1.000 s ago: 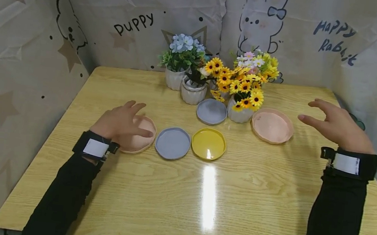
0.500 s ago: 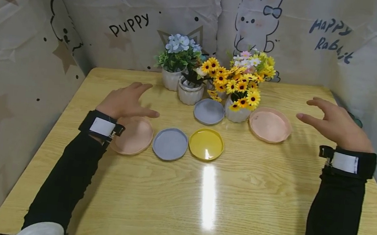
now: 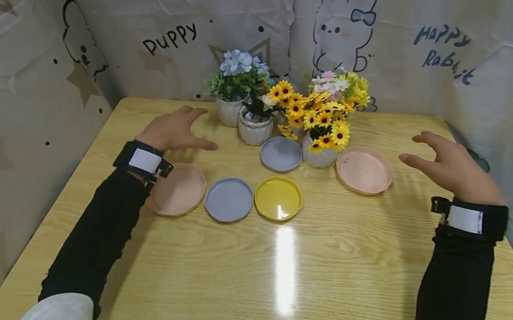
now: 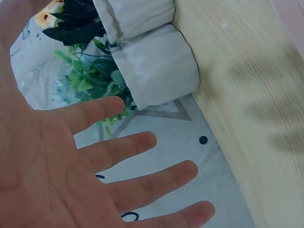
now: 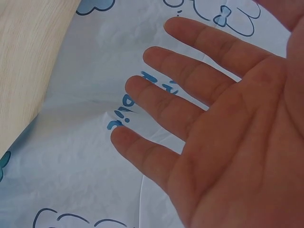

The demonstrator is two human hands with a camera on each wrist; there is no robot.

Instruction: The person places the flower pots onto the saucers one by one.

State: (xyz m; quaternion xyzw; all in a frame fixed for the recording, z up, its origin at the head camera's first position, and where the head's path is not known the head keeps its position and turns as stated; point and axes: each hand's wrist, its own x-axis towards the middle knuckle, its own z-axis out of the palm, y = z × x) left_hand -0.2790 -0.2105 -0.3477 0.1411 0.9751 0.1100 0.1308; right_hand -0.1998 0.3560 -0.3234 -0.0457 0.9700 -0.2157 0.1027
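My left hand (image 3: 172, 129) hovers above the table behind the left pink plate (image 3: 178, 191), fingers spread and holding nothing. In the left wrist view its palm faces the white pots (image 4: 156, 66). My right hand (image 3: 455, 168) is in the air to the right of the other pink plate (image 3: 364, 170), its fingers extended and apart from everything. A grey plate (image 3: 229, 200) and a yellow plate (image 3: 278, 199) lie in a row with the left pink plate. Another grey plate (image 3: 280, 153) lies in front of the potted flowers.
At the back of the wooden table (image 3: 343, 273) stand several white pots: blue flowers (image 3: 243, 65), a dark-leaved plant in a ribbed pot (image 3: 255, 128), and yellow flowers (image 3: 328, 120). A printed cloth (image 3: 234, 11) hangs behind and at both sides.
My left hand has risen away from the left pink plate, moving further back, and that plate is now more exposed. The right hand has hardly moved. The head view has shifted slightly.
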